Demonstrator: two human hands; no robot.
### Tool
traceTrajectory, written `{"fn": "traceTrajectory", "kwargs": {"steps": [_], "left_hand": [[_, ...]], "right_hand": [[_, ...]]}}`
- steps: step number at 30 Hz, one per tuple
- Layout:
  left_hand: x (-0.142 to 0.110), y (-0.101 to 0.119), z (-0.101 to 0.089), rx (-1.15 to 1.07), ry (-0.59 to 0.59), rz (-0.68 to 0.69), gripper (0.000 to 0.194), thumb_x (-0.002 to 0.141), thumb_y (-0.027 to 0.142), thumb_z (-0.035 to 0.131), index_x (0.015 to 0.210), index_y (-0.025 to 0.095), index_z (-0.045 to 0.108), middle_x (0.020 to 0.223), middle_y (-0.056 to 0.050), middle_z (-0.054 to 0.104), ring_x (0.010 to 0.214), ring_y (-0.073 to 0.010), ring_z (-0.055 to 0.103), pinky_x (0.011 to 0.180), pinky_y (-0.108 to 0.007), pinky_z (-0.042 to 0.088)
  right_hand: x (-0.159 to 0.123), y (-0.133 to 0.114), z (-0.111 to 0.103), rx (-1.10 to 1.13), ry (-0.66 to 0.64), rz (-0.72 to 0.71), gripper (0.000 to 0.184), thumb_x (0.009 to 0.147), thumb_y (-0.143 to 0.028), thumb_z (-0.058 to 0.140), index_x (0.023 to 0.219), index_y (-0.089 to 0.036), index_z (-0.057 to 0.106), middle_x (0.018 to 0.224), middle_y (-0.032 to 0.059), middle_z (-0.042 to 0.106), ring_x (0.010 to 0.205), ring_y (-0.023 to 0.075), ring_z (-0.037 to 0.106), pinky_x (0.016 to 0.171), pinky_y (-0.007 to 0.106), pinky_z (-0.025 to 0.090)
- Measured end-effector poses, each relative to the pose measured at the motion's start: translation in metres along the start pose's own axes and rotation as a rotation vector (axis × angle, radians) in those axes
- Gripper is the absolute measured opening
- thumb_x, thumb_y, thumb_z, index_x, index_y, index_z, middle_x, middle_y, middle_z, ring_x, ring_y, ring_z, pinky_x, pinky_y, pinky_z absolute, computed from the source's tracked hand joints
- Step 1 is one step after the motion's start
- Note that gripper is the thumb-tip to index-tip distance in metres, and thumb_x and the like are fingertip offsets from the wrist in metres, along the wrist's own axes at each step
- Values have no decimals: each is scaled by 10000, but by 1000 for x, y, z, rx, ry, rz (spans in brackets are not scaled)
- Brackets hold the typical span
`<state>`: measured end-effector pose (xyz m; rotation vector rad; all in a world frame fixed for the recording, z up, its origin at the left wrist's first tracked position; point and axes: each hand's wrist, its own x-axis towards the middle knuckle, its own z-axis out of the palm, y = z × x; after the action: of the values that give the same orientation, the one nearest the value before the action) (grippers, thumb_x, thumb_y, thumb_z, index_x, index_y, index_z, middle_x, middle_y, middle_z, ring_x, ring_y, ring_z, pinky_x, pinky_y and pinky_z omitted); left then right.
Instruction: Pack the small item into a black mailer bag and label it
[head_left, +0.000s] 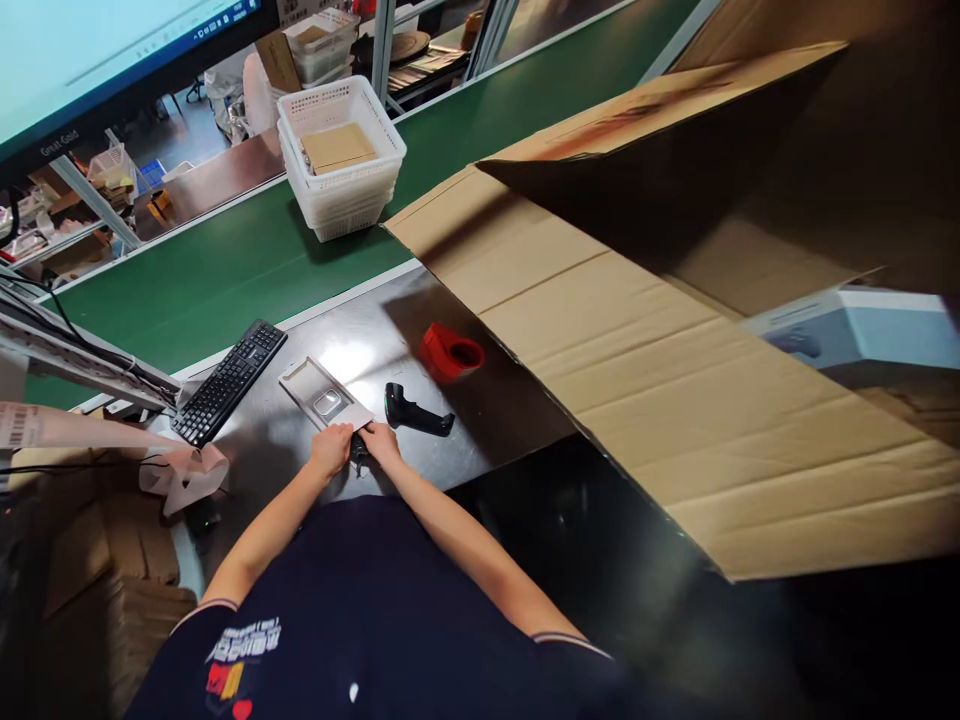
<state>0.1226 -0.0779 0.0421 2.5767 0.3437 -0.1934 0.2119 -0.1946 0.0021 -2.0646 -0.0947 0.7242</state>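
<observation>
A flat, pale rectangular package (306, 385) with a raised rim and a small clear-looking square on its face lies tilted on the metal bench in front of me. My left hand (331, 450) is closed on its near end, knuckles up. Beside it, my right hand (381, 445) pinches the near right corner. Between and just below the hands shows a small black thing (359, 449), too covered to name. A black barcode scanner (417, 412) lies close to the right hand, apart from it. Behind the scanner sits a red tape roll or dispenser (452, 353).
A black keyboard (229, 382) lies at the left, under a monitor (112, 60). Stacked white baskets (341, 190) stand on the green conveyor (202, 275). A large open cardboard box (637, 350) juts over the bench's right side. Pinkish wrap (184, 472) hangs at the left.
</observation>
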Motion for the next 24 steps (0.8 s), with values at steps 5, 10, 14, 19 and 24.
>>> {"fn": "traceTrajectory", "kwargs": {"steps": [5, 10, 14, 19, 24], "left_hand": [[-6, 4, 7, 29, 7, 11, 340, 1003, 163, 448, 1266, 152, 664, 1252, -207, 686, 1296, -361, 584, 1019, -454, 522], [-7, 8, 10, 87, -14, -40, 348, 1004, 167, 452, 1251, 144, 697, 1202, -206, 716, 1210, -357, 657, 964, -465, 581], [-8, 12, 13, 133, -24, -77, 403, 966, 110, 521, 1338, 157, 667, 1390, -212, 659, 1340, -346, 606, 1010, -456, 586], [-10, 23, 11, 171, -55, -91, 397, 990, 118, 495, 1347, 152, 666, 1321, -185, 712, 1265, -325, 670, 943, -412, 611], [-10, 34, 2, 175, -46, -105, 377, 1005, 165, 494, 1330, 172, 684, 1218, -148, 761, 1121, -296, 736, 854, -360, 616]], "right_hand": [[-7, -3, -17, -297, 121, -94, 355, 798, -424, 801, 1012, -172, 670, 1091, 209, 721, 1152, 380, 648, 1020, 482, 469], [-26, 19, -20, -178, 247, -103, 542, 793, -445, 771, 1201, -127, 610, 1270, 231, 648, 1243, 367, 589, 1069, 489, 481], [-36, 40, -18, 278, 32, 210, 354, 652, -307, 826, 935, -165, 668, 891, 108, 733, 918, 296, 703, 791, 407, 594], [-24, 33, 1, 439, 12, 329, 157, 634, -217, 763, 728, -175, 644, 623, 20, 677, 642, 206, 666, 523, 261, 500], [-7, 18, 11, 553, 52, 332, 100, 650, -209, 691, 703, -207, 605, 601, -4, 659, 621, 195, 659, 545, 264, 529]]}}
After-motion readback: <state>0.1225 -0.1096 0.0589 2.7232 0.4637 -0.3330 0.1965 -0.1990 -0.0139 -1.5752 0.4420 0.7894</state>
